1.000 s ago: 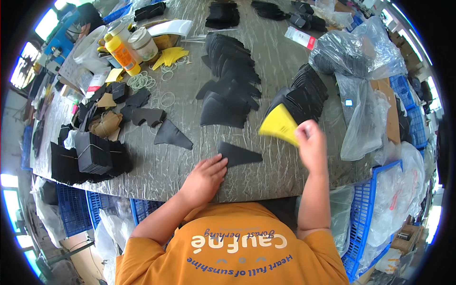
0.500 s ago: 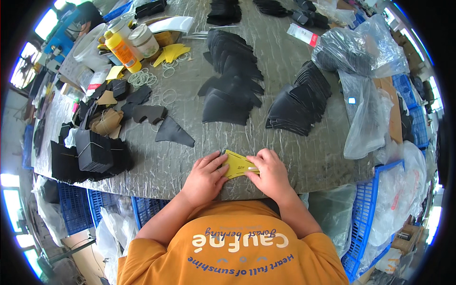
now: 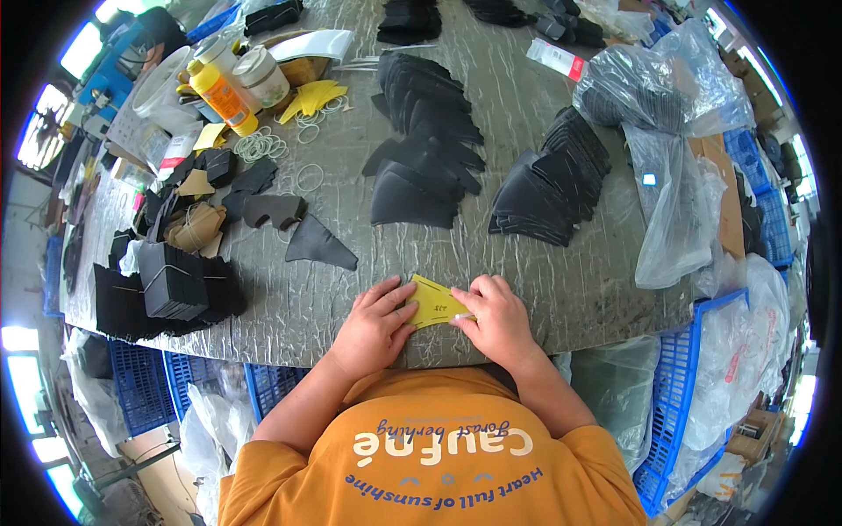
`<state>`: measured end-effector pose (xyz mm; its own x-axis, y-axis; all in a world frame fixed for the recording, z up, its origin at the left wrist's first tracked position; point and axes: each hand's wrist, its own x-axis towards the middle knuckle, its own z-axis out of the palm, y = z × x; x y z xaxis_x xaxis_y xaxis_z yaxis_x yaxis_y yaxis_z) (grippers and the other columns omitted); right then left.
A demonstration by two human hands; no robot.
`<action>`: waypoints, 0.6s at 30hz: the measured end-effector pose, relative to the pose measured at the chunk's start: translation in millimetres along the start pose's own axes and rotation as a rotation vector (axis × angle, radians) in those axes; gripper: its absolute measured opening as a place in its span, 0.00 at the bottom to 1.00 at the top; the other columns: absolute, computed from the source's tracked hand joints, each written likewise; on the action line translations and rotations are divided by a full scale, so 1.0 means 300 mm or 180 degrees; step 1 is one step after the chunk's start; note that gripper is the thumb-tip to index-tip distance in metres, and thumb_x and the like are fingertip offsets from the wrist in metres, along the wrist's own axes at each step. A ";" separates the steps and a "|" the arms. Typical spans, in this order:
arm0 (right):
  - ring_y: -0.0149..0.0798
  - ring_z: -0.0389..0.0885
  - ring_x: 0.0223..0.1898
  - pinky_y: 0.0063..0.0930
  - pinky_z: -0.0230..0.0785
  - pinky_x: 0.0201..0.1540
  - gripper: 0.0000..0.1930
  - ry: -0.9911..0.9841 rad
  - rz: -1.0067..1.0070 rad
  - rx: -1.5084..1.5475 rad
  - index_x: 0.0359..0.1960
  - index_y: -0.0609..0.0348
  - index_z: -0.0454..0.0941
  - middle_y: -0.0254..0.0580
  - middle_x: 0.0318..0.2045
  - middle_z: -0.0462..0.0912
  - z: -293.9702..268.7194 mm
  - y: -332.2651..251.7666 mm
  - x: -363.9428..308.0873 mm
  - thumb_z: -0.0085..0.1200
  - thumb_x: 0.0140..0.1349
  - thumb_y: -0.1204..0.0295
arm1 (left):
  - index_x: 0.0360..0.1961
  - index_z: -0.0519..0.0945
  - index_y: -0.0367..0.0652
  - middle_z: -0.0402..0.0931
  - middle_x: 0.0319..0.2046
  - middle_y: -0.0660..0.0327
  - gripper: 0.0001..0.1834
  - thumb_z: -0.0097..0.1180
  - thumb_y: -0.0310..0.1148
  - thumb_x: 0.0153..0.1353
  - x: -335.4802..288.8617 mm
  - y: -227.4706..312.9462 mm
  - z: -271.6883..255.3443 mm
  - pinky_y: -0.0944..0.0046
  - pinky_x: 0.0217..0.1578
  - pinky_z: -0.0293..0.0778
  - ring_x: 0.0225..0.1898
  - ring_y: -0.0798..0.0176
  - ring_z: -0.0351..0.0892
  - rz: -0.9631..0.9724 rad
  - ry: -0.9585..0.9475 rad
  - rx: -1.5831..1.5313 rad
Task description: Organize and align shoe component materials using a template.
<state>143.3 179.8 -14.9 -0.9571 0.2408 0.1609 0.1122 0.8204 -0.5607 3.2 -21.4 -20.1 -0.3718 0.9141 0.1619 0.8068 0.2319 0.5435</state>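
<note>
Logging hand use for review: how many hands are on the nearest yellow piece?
2: left hand on the left of the yellow piece, right hand on its right; none seem hidden.

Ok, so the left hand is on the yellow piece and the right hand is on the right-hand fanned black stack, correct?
Not quite: the right hand isn't on the right-hand fanned black stack. In the head view it is at the right end of the yellow piece, with the left hand on it too.
</note>
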 end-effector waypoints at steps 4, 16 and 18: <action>0.44 0.76 0.42 0.38 0.74 0.41 0.21 0.0028 -0.0016 -0.0021 0.47 0.57 0.85 0.38 0.36 0.75 0.002 -0.003 0.001 0.70 0.50 0.68 | 0.49 0.84 0.44 0.74 0.62 0.59 0.20 0.68 0.30 0.52 0.002 0.003 -0.011 0.44 0.61 0.67 0.65 0.43 0.69 -0.0026 -0.0003 0.0101; 0.43 0.76 0.41 0.38 0.74 0.41 0.21 -0.0008 -0.0037 -0.0021 0.47 0.57 0.85 0.38 0.36 0.75 0.001 -0.001 0.002 0.70 0.50 0.67 | 0.49 0.84 0.45 0.75 0.62 0.60 0.20 0.68 0.31 0.51 0.003 -0.004 -0.011 0.44 0.60 0.67 0.64 0.43 0.69 0.0006 0.0026 0.0092; 0.44 0.76 0.42 0.38 0.74 0.42 0.20 -0.0075 0.0012 -0.0010 0.48 0.57 0.85 0.39 0.37 0.75 -0.002 -0.002 0.003 0.69 0.51 0.68 | 0.48 0.84 0.45 0.75 0.61 0.60 0.20 0.68 0.31 0.52 0.002 -0.003 -0.010 0.44 0.60 0.67 0.64 0.43 0.69 -0.0003 0.0029 0.0087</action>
<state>142.6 179.9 -13.9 -0.9627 0.2317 0.1396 0.1166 0.8211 -0.5587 0.8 -22.2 -18.2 -0.3767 0.9108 0.1688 0.8186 0.2420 0.5208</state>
